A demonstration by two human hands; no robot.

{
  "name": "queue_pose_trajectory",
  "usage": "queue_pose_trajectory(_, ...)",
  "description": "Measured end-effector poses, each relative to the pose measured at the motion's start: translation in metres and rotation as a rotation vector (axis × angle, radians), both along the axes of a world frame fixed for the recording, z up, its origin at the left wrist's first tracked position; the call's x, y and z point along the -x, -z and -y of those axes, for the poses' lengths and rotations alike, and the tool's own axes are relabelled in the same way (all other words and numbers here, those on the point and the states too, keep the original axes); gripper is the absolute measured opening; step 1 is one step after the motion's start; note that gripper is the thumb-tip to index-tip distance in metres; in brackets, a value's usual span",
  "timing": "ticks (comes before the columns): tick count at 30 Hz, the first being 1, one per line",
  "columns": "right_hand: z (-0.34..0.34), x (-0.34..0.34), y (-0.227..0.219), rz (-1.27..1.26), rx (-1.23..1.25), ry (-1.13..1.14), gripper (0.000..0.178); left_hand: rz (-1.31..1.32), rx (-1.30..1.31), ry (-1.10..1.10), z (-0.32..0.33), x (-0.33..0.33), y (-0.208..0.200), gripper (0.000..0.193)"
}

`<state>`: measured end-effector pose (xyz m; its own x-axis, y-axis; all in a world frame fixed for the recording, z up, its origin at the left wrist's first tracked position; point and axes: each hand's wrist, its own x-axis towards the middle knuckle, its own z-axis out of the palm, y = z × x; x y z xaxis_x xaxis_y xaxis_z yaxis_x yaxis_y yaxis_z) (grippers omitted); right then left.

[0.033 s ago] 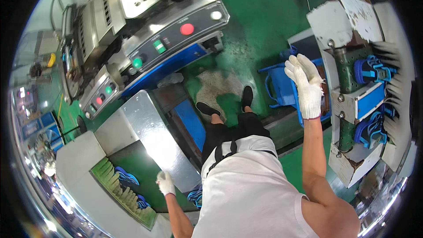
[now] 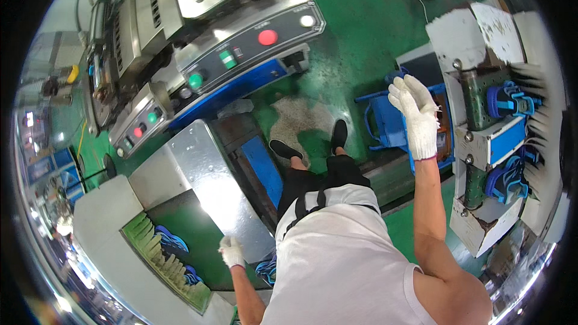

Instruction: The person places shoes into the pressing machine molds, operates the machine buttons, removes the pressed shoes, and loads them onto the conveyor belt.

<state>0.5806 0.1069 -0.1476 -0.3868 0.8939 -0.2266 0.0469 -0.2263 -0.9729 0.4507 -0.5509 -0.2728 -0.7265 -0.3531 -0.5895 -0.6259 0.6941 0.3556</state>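
Observation:
My right hand [image 2: 416, 111], in a white knitted glove, is raised at the right with its fingers stretched out and nothing seen in it. It hovers over a blue frame or stool [image 2: 385, 121], beside the white rack. Low at the left, my left hand [image 2: 231, 251], also gloved, hangs loosely with its fingers slightly bent and apart from anything. It is nearest the shiny metal cover [image 2: 217, 189] and a green-floored opening. In that opening lie blue, sandal-like pieces [image 2: 171, 239] by a row of green-tinged bristles [image 2: 150, 253]. More blue strapped pieces [image 2: 509, 99] sit on the rack.
A machine panel [image 2: 250, 45] with red, green and white buttons stands at the upper left. The worn white rack [image 2: 472, 138] with pale bristles [image 2: 536, 126] borders the right. Below me are a floor beam [image 2: 394, 177] and green floor [image 2: 337, 30] with a pale worn patch.
The view has shifted slightly, so the machine panel sits a little farther right and lower. My left hand has moved slightly right; my right hand stays nearly in place, fingers still stretched.

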Motion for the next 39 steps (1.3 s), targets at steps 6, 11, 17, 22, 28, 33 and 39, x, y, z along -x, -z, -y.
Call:
queue_pose_trajectory(6, 0.090, 0.041, 0.129, 0.298, 0.054, -0.259, 0.049, 0.075, 0.100, 0.294, 0.007, -0.027, 0.031, 0.053)
queue_pose_trajectory(11, 0.147, 0.012, 0.187, 0.726, -1.039, -0.946, 0.050, -0.162, -0.125, 0.155, 0.047, 0.024, 0.050, 0.037)
queue_pose_trajectory(17, 0.187, 0.000, 0.165, 1.185, -0.774, -1.429, 0.033, -0.311, 0.082, -0.289, 0.263, 0.051, 0.085, 0.032)
queue_pose_trajectory(22, 0.221, 0.027, 0.087, 1.498, -0.413, -1.245, 0.041, -0.539, 0.373, -0.555, 0.437, 0.163, 0.035, 0.045)
queue_pose_trajectory(28, 0.266, 0.108, 0.078, 1.524, -0.025, -1.099, 0.066, -0.497, 0.656, -0.503, 0.512, 0.240, 0.049, 0.062)
queue_pose_trajectory(33, 0.388, 0.204, 0.073, 1.268, -0.647, -1.179, 0.039, -0.711, 0.671, -0.517, 0.500, 0.236, 0.059, 0.038)
queue_pose_trajectory(39, 0.409, 0.247, 0.100, 0.710, -0.879, -1.567, 0.049, -0.821, 0.382, -0.324, 0.434, 0.190, 0.035, 0.021)
